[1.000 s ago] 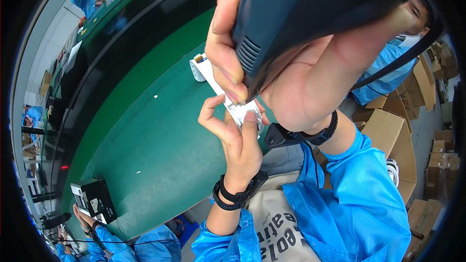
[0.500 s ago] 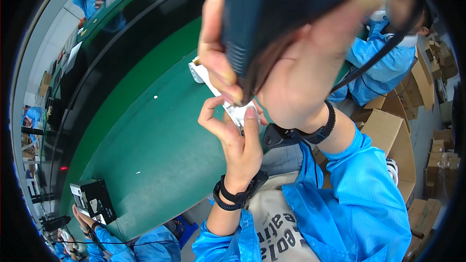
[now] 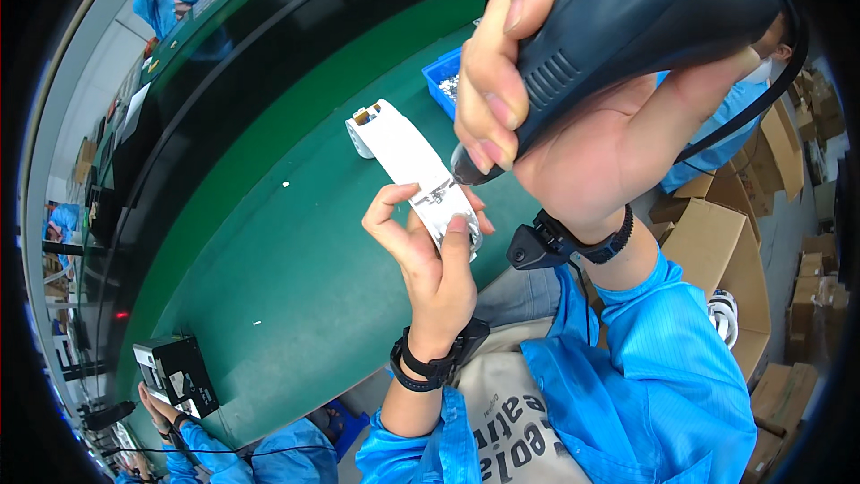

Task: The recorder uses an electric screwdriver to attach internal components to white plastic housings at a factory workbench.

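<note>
**White plastic housing [image 3: 405,145] beside the nose of a corded electric screwdriver [image 3: 627,27]**

Tilted above the green desk [image 3: 296,305], with the lower end pinched in the left grip [image 3: 437,276], thumb on the recessed face. Clasped in the right grip [image 3: 591,166]: the screwdriver, nose just beside the housing's edge; bit contact impossible to tell. Possible skid across the plastic, from an off-axis approach; likely result, a scratched wall. Possible twisting under torque, given only a fingertip hold and a seemingly unsupported far end. Possible spoiling of aim by drag from the black cable [image 3: 757,111]. In the housing, smooth, narrow, matte-white plastic with a rounded far end; in the screwdriver, dark casing with ribbed slots and tapered nose. Farther out, a blue plastic bin [image 3: 439,66] of small pale pieces [image 3: 451,86]; at right, a brown corrugated carton [image 3: 708,246].
</note>
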The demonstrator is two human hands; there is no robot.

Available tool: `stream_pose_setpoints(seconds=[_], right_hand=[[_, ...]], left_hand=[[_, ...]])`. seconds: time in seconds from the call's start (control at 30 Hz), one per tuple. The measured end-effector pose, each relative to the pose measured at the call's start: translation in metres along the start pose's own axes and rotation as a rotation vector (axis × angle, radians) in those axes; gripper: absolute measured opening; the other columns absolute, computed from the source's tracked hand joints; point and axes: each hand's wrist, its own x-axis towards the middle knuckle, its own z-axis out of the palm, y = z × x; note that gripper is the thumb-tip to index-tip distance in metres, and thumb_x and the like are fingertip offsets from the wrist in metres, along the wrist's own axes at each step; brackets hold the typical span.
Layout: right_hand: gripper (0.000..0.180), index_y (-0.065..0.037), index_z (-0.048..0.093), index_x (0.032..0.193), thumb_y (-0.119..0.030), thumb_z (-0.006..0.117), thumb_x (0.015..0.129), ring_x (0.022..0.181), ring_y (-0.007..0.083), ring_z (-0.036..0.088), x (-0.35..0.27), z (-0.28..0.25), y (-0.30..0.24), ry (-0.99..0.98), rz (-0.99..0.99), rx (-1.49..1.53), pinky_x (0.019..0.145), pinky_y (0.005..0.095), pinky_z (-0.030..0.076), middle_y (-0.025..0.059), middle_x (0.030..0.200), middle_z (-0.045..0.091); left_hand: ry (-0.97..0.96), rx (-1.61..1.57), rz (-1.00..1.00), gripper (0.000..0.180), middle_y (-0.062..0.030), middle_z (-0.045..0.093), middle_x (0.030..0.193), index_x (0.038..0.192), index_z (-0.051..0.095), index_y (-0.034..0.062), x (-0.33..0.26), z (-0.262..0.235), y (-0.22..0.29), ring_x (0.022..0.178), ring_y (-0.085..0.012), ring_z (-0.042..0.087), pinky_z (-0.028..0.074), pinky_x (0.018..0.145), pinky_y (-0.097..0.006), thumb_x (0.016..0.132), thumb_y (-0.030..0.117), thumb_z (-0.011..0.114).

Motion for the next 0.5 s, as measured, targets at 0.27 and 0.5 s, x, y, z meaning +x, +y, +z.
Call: stream_pose_setpoints(seconds=[0.27, 0.5], right_hand=[[0.115, 0.001, 0.061, 0.1, -0.104, 0.021, 0.08, 0.046, 0.0207, 0.055, -0.0025, -0.0046, -0.0005, 0.045, -0.006, 0.031, 0.043, 0.0298, 0.046, 0.0144, 0.063, 0.059], [0.114, 0.001, 0.062, 0.1, -0.104, 0.021, 0.082, 0.047, 0.0212, 0.055, -0.0017, -0.008, 0.0012, 0.069, -0.001, 0.052, 0.043, 0.0299, 0.046, 0.0147, 0.063, 0.059]], left_hand=[[-0.002, -0.131, -0.051, 0.053, -0.0241, 0.065, 0.112, 0.144, 0.023, 0.0166, 0.0, -0.0044, 0.0039, 0.089, -0.0252, 0.066, 0.053, 0.084, -0.038, 0.098, 0.009, 0.049], [0.002, -0.118, -0.043, 0.055, -0.0258, 0.064, 0.111, 0.143, 0.024, 0.0159, 0.0035, -0.0047, 0.0034, 0.086, -0.0248, 0.064, 0.052, 0.081, -0.038, 0.095, 0.019, 0.051]])
